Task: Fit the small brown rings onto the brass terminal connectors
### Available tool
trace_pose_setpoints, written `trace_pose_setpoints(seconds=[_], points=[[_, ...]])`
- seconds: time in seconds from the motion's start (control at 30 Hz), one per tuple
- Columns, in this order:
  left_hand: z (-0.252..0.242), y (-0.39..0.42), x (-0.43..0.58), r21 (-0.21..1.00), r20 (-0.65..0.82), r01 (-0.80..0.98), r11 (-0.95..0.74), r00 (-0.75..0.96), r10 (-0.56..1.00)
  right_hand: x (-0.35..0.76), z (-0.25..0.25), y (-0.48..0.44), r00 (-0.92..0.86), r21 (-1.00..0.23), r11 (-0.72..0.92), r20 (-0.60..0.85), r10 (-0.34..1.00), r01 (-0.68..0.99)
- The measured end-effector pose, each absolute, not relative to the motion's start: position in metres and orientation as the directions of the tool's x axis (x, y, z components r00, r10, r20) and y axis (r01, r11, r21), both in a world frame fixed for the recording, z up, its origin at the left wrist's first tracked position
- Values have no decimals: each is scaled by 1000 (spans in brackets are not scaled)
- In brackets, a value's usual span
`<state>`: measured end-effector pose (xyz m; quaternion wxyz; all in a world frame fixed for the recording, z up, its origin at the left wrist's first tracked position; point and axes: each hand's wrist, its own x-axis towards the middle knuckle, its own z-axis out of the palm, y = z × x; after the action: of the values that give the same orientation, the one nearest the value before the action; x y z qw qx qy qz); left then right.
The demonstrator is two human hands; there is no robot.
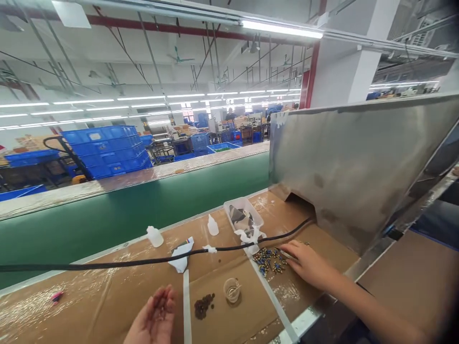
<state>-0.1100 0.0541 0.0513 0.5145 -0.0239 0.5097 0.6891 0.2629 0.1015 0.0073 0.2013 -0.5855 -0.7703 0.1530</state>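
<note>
My left hand (154,317) is palm up at the bottom edge, fingers loosely cupped around several small dark parts lying in the palm. My right hand (306,263) rests on the cardboard-covered bench, its fingers curled down on a scatter of small brass and blue fittings (268,260); whether it grips one is hidden. A small heap of dark parts (203,306) lies between the hands, beside a small clear cup (232,289).
A black hose (143,261) runs across the bench. Behind it stand two small white bottles (155,236), a clear tray (244,220) and a crumpled rag (182,255). A metal hood (358,167) rises at right. A green conveyor belt (125,205) runs beyond, with blue crates (107,150).
</note>
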Motion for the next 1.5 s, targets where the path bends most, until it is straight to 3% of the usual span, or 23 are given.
trace_pose_setpoints(seconds=[0.2,0.33,0.47,0.57,0.73,0.97,1.2,1.5], points=[[46,114,-147,660,-490,-743,-114,-540,685,232,54,79,-215,-507,340,291,932,792],[32,144,-160,635,-447,-747,-197,-563,695,164,96,55,-456,-623,504,253,853,598],[12,147,-171,587,-417,-771,-245,-548,725,73,87,55,-623,-601,628,259,738,494],[3,143,-186,560,-393,-778,-284,-552,736,13,65,70,-561,-596,606,291,775,527],[3,141,-203,531,-396,-793,-298,-543,741,-52,49,101,-360,-520,452,273,892,725],[10,139,-199,526,-362,-813,-249,-479,800,-79,35,138,-259,-515,338,221,940,788],[16,138,-188,557,-367,-802,-215,-470,803,-70,13,146,-167,-597,256,201,965,760],[11,140,-179,612,-416,-764,-207,-533,737,-61,7,135,-57,-788,239,252,966,567]])
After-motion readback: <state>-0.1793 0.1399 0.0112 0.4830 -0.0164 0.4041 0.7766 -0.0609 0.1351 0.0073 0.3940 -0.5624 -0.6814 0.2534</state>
